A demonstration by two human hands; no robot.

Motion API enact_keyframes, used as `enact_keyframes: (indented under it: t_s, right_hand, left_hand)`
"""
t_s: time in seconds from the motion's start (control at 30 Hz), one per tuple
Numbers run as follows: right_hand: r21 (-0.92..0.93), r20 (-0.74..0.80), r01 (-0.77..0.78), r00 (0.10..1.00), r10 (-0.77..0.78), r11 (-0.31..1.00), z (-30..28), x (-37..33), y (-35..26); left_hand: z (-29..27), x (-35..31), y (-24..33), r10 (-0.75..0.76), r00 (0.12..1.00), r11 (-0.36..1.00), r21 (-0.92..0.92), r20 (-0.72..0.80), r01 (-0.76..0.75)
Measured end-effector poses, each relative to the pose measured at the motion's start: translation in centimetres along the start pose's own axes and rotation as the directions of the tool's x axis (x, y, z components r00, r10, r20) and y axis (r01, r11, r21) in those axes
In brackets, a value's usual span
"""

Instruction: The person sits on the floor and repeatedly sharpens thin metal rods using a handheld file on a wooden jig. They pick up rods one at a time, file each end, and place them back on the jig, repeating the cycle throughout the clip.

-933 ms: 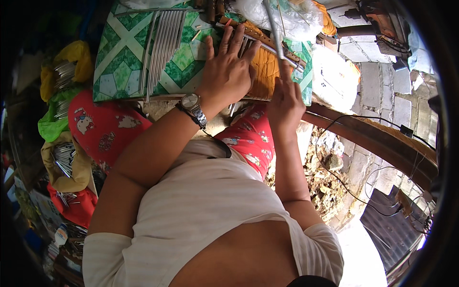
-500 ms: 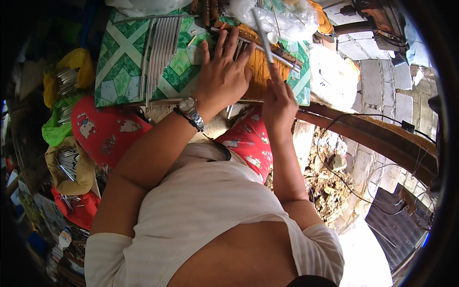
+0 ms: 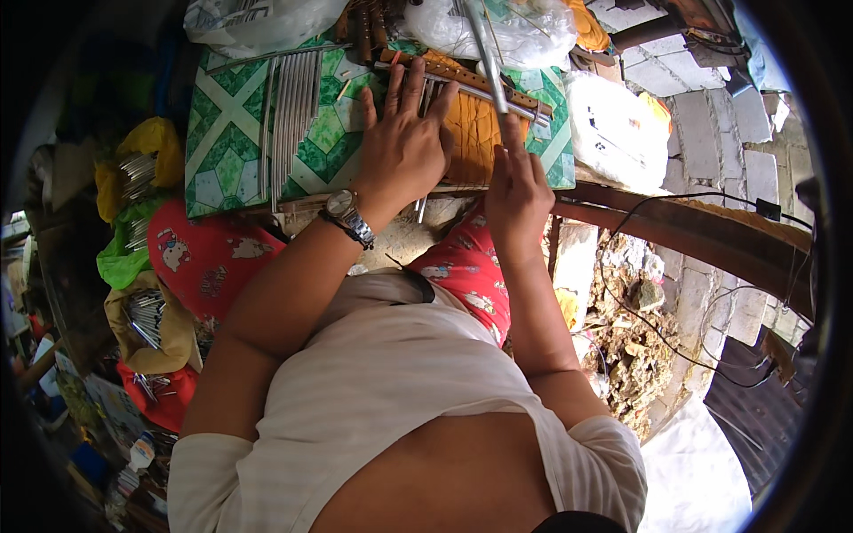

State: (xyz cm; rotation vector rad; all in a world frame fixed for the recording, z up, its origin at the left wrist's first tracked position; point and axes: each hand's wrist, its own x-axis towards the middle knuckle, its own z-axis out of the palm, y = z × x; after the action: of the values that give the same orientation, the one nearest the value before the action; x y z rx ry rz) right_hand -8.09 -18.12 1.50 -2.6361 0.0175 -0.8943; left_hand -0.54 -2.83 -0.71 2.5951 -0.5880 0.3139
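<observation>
My left hand [image 3: 404,147] lies with spread fingers on a brown wooden strip with a row of holes [image 3: 484,82] and the thin metal tubes [image 3: 530,112] along its near side. My right hand [image 3: 520,200] is closed round the near end of a long grey metal bar [image 3: 484,53]; its exact kind is unclear. The bar points away and crosses above the strip. Under the strip lies an orange-yellow cloth [image 3: 471,133]. Left of my left hand, silvery metal tubes of stepped lengths [image 3: 289,120] lie side by side on the green patterned tabletop [image 3: 213,164].
Clear plastic bags [image 3: 533,40] sit at the table's far edge. At the left hang yellow, green, tan [image 3: 151,329] and red bags holding metal tubes. A white bag [image 3: 617,129] stands at the right, above a rusty metal beam [image 3: 693,235] with a black cable.
My right hand's metal bar has shifted slightly away over the strip. My left hand stays spread on the strip and tubes. The whole view has shifted slightly.
</observation>
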Motion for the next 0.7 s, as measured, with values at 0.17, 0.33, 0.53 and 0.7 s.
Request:
enact_keyframes:
  t_s: [0.17,0.33,0.53,0.7]
  right_hand:
    - [0.182,0.094,-0.175,0.983,0.16,0.968,-0.6,0.4,-0.5]
    - [0.282,0.156,-0.413,0.91,0.384,0.866,-0.9,0.6,-0.7]
    - [0.567,0.016,-0.414,0.87,0.493,0.712,-1.4,0.5,0.2]
    - [0.452,0.322,-0.463,0.882,0.344,0.763,-1.1,-0.9,0.3]
  left_hand:
    - [0.2,0.2,-0.1,0.025,0.999,1.0,-0.015,-0.036,-0.026]
    - [0.4,0.2,0.0,-0.004,1.0,1.0,0.004,-0.013,0.004]
    - [0.3,0.2,-0.1,0.005,1.0,1.0,0.015,0.0,-0.005]
    - [0.3,0.2,-0.1,0.011,1.0,0.999,0.05,0.012,-0.012]
